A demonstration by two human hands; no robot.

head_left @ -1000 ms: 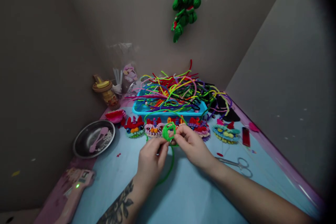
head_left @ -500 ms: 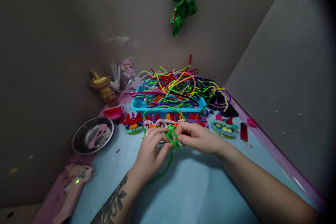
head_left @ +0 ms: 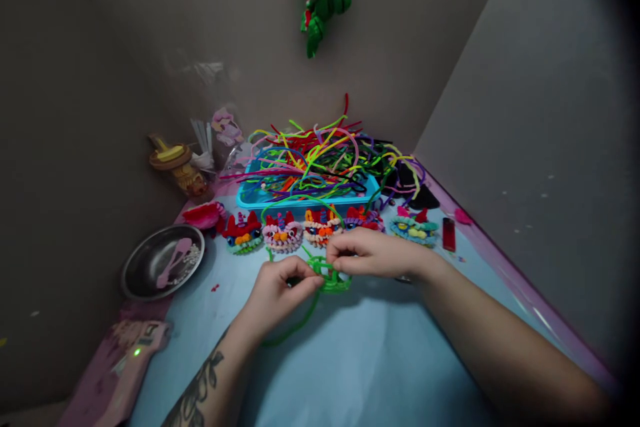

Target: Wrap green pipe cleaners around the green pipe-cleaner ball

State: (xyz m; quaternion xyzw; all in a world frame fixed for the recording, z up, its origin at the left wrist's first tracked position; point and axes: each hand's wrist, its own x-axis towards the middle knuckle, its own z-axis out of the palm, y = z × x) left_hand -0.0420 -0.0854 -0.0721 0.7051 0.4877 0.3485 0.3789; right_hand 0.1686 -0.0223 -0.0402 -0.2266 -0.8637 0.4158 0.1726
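Observation:
Between my hands is a small openwork piece bent from green pipe cleaners point(head_left: 334, 281), with long loose ends trailing toward me and back toward the tray. My left hand point(head_left: 285, 287) pinches its left side between thumb and forefinger. From above and to the right, my right hand point(head_left: 367, 252) grips its upper edge, fingers curled together. Just behind stands a row of fuzzy animal heads made of pipe cleaners: a red one point(head_left: 243, 235), a pink one point(head_left: 283, 233), an orange and peach one point(head_left: 321, 225) and others. My right hand partly covers one of them.
A blue tray point(head_left: 310, 204) heaped with coloured pipe cleaners stands at the back. On the left are a metal bowl point(head_left: 137, 260) holding a pink scoop and white beads, and a pink tool with a green light point(head_left: 135, 363). A blue-green head point(head_left: 414, 227) and a red object point(head_left: 449, 235) lie right.
My left hand has shifted down and left on the green piece, its fingers more curled. The green piece now shows more openly, and the whole view has swung slightly right.

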